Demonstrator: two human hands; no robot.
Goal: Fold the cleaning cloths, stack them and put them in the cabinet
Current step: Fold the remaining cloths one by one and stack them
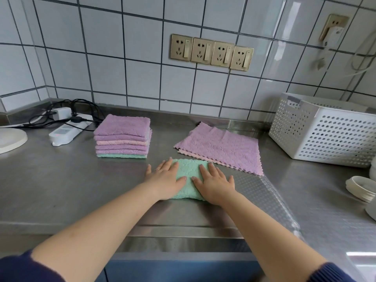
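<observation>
A folded mint-green cloth point(188, 173) lies on the steel counter point(61, 180) in front of me. My left hand point(165, 179) presses flat on its left half and my right hand point(214, 183) presses flat on its right half, fingers straight. To the left behind it stands a stack of folded cloths point(123, 137), purple on top, one pink in the middle, green at the bottom. At the right an unfolded purple cloth point(221, 146) lies spread over a pink cloth point(195, 156) whose edge peeks out. No cabinet is in view.
A white perforated basket point(325, 131) stands at the back right. White dishes point(361, 188) sit at the right edge. A power strip point(65, 132) with black cables lies at the back left beside a white round lid point(10, 139). Wall sockets point(211, 51) are on the tiles.
</observation>
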